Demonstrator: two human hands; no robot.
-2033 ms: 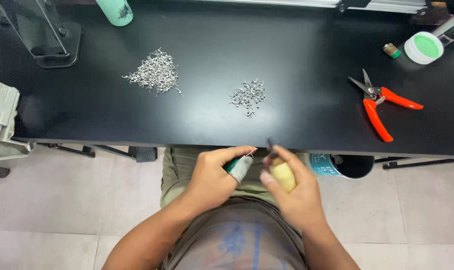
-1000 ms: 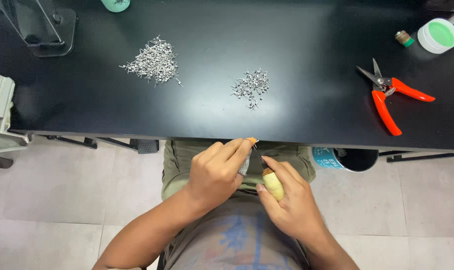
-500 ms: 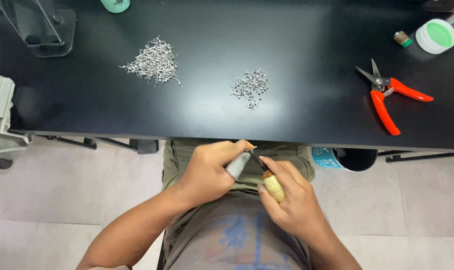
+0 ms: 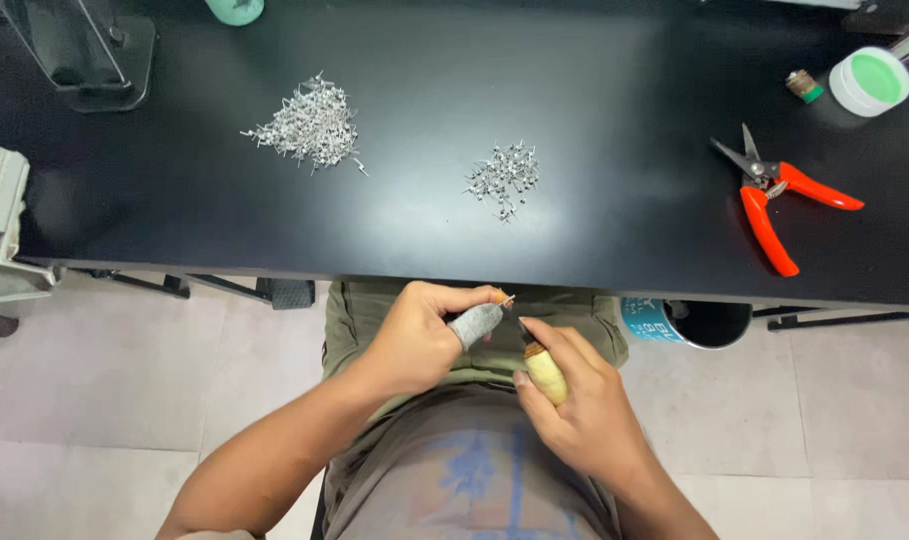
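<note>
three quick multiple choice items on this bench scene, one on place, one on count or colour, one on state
1. Where do the snips lie?
A. right part of the table
B. on the floor
C. between the piles

2. How many piles of small metal parts lie on the table?
A. one
B. two
C. four

3. How is the yellow-handled tool held?
A. lying loose on the table
B. gripped in the right hand
C. hanging from a hook

Answers: 1 A, they lie at the table's right; 2 B, a larger pile and a smaller pile; 3 B, the right hand wraps it.
</note>
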